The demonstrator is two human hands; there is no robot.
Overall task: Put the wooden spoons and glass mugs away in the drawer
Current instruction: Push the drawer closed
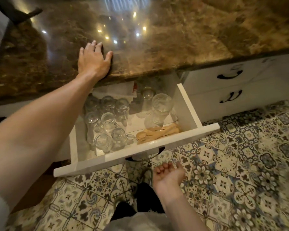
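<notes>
Counter (157, 47) over drawer (140, 152); perhaps paper (113, 90) inside

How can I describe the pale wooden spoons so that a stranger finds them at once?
Look under the brown marble countertop at the open white drawer. In its front right corner, beside the clear glass mugs, lie the pale wooden spoons. They alone are tan wood; their neighbours are clear glass.

Drawer (157, 145): white, pulled fully open; glass mugs (107, 120): clear, handled, upright, grouped in close rows in the left half; wooden spoons (157, 132): pale, lying flat in a pile along the front panel, just right of the mugs.
</notes>
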